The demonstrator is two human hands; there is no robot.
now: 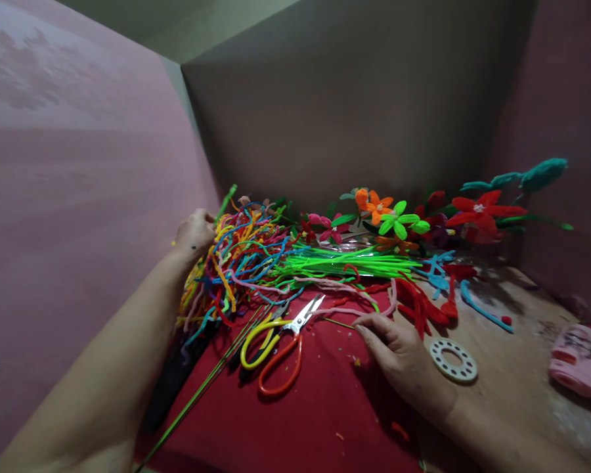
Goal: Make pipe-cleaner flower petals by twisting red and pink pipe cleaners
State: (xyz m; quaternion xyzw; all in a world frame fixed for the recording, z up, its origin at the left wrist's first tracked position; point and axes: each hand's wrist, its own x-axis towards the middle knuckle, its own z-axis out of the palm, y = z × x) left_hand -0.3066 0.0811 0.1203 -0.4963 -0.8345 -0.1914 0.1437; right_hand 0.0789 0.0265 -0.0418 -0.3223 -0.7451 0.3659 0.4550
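Note:
My left hand point(195, 231) is at the far left edge of a tangled heap of multicoloured pipe cleaners point(253, 246), its fingers closed. A bright green pipe cleaner point(226, 202) sticks up from its fingertips. Low over the red mat, my right hand point(396, 355) pinches a thin greenish wire point(339, 322) between thumb and fingers. Scissors point(295, 328) with one yellow and one red handle lie slightly spread between my hands. Just left of them is a dark-jawed pair of pliers point(280, 311), partly covered by the scissors.
Long green wires point(197, 394) lie across the red mat point(335, 407). Behind are a bundle of green pipe cleaners point(354, 263) and several finished flowers point(398, 220). A white holed disc point(453, 360), red pipe cleaners point(421, 305) and a pink object point(578, 361) are on the right.

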